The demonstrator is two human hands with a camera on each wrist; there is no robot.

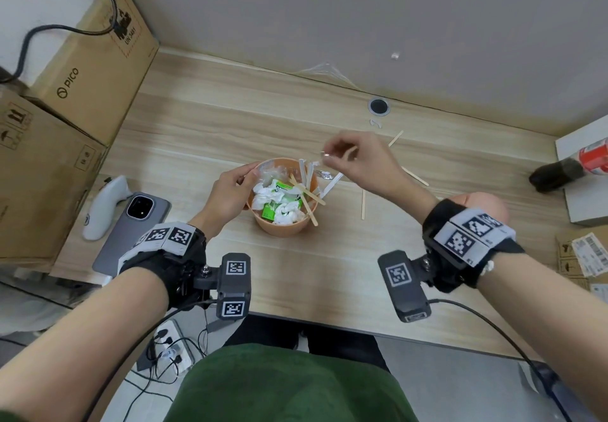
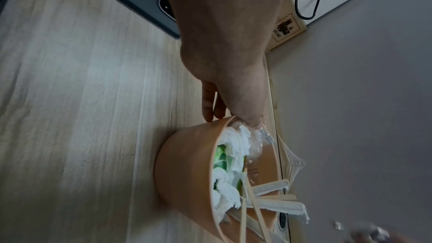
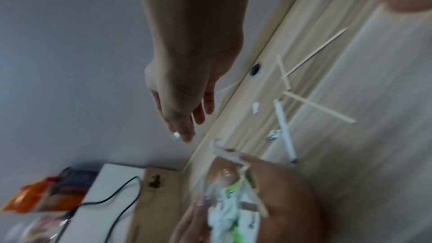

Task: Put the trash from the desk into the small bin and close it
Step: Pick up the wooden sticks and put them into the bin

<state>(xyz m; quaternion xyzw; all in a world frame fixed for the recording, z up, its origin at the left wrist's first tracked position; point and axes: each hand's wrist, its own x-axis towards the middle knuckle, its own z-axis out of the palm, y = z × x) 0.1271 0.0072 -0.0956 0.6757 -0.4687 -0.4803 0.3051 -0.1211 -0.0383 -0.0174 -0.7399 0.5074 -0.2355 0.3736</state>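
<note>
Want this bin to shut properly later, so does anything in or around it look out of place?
Yes. Wooden sticks and paper straw wrappers poke out over the small bin's rim, likely blocking a lid. More sticks lie on the desk beside it.

We cannot make out what the right hand (image 1: pixel 353 155) pinches above the small bin (image 1: pixel 285 229): only a tiny shiny scrap (image 1: pixel 325 155) shows between the fingertips, too small to name. The right wrist view is smeared by motion, so the bin's contents (image 3: pixel 230 212) and the orange packets (image 3: pixel 35 199) at the bottom left corner blur together. The left hand (image 2: pixel 224 66) covers most of the phone (image 2: pixel 140 1) in its wrist view. The head view's right edge cuts off the bottle (image 1: pixel 572 166), and the right wristband (image 1: pixel 470 237) hides most of a peach-coloured round thing (image 1: pixel 487 203), perhaps the lid, near the desk's right edge.
</note>
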